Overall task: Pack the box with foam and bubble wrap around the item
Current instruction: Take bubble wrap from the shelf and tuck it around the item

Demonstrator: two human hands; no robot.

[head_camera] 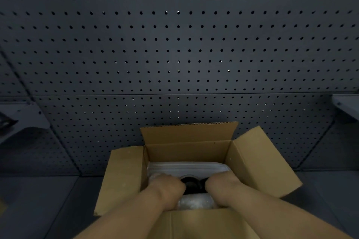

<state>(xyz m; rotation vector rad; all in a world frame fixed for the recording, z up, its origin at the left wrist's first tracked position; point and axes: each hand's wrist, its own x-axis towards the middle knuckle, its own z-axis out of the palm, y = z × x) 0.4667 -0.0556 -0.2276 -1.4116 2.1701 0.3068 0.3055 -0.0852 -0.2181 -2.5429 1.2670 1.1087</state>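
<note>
Both down inside the open cardboard box [252, 163]: left hand [167, 184] and right hand [219, 182] flanking the dark round item [192, 183] dead centre, equally near. Grip state impossible to tell, fingers buried. White foam [186, 168] behind the item, crinkled bubble wrap [194, 202] in front.

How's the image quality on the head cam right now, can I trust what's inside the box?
Head view: dim overall, no glare; wide-angle bending curves the pegboard rows; the box interior is shadowed, so the dark item between the left hand and right hand reads only as a blurry black shape; the white foam shows soft.
</note>
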